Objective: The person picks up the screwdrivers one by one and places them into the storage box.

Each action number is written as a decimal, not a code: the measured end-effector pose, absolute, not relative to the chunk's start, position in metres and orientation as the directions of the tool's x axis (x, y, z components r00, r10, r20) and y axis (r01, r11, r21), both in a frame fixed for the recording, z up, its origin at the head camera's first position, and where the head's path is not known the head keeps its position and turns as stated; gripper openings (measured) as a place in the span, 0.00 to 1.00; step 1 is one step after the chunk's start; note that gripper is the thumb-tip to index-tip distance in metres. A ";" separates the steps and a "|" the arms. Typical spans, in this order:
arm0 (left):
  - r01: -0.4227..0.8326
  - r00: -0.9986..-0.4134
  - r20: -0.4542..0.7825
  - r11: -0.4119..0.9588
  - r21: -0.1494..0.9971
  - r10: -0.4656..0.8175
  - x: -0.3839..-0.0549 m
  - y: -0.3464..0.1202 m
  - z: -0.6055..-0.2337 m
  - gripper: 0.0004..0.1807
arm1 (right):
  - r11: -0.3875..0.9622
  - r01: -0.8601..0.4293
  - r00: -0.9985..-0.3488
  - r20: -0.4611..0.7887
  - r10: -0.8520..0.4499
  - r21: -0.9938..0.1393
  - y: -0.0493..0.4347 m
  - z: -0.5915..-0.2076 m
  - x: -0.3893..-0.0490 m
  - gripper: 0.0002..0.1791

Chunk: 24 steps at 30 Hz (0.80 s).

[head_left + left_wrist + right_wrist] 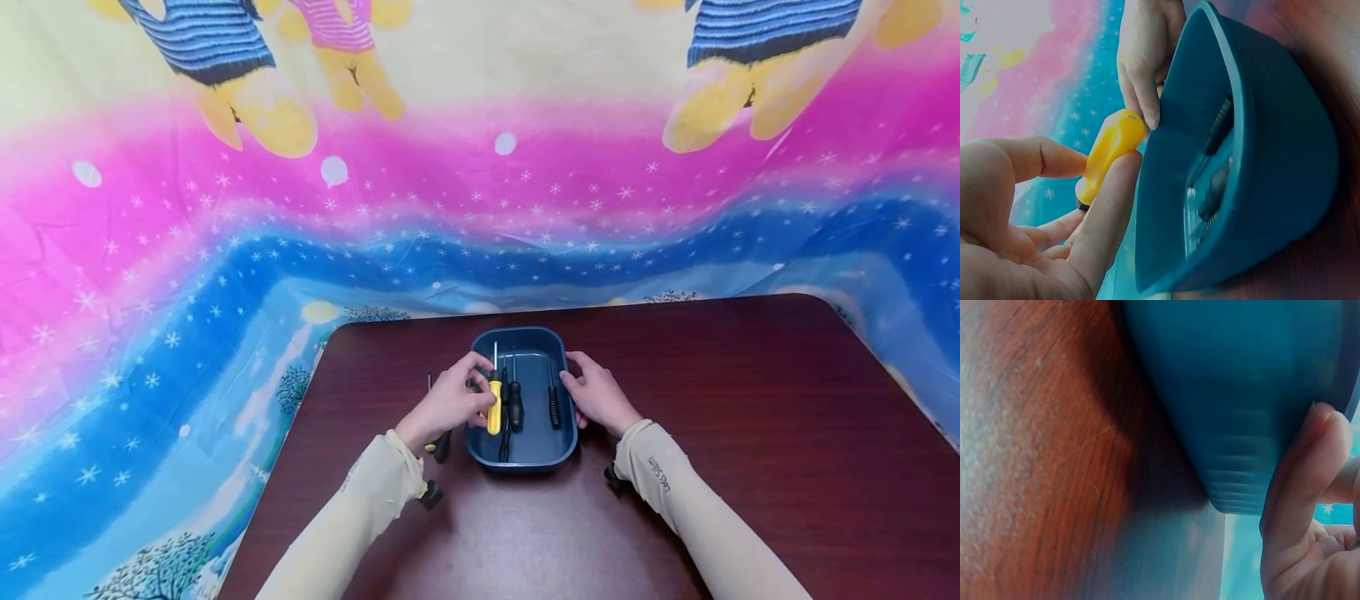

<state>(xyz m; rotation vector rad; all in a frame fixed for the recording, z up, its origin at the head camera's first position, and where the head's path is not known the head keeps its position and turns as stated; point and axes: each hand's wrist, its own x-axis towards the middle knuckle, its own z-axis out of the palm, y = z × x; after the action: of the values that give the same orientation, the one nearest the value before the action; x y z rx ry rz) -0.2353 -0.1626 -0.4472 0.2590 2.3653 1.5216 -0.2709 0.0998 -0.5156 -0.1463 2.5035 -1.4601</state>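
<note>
My left hand point(450, 398) pinches the yellow handle of a screwdriver point(494, 408) between thumb and fingers, over the left side of a dark blue plastic box point(525, 460). Its shaft points away from me. In the left wrist view the yellow handle point(1109, 153) stands above the box's near rim. My right hand point(598, 393) holds the box's right side, thumb at the rim; in the right wrist view a finger point(1310, 478) lies against the outer wall point(1229, 394). Inside the box lie black-handled screwdrivers: one point(553, 406) at the right, others point(515, 407) at the left.
On the dark red-brown table point(712, 400), left of the box, lies another dark-handled tool point(442, 447) with a bit of yellow beside it, partly hidden by my left hand. A printed cloth point(465, 192) hangs behind the table's far edge.
</note>
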 end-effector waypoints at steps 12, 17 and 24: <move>-0.059 -0.912 -0.200 0.369 0.927 0.357 -0.246 -0.139 -0.444 0.20 | 0.496 0.035 -0.967 -0.155 -0.204 -0.867 0.100 -0.516 -0.272 0.29; -0.063 -0.910 -0.206 0.371 0.927 0.360 -0.251 -0.133 -0.446 0.20 | 0.490 0.047 -0.965 -0.165 -0.202 -0.870 0.100 -0.517 -0.272 0.29; -0.079 -0.909 -0.218 0.367 0.927 0.355 -0.258 -0.123 -0.447 0.20 | 0.486 0.056 -0.963 -0.176 -0.205 -0.872 0.100 -0.515 -0.272 0.29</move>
<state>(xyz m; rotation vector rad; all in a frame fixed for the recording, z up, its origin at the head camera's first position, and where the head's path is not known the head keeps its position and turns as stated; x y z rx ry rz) -0.2577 -0.1231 -0.4470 0.2414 2.2513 1.5584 -0.2721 0.1002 -0.5149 -0.1269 2.4773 -1.4683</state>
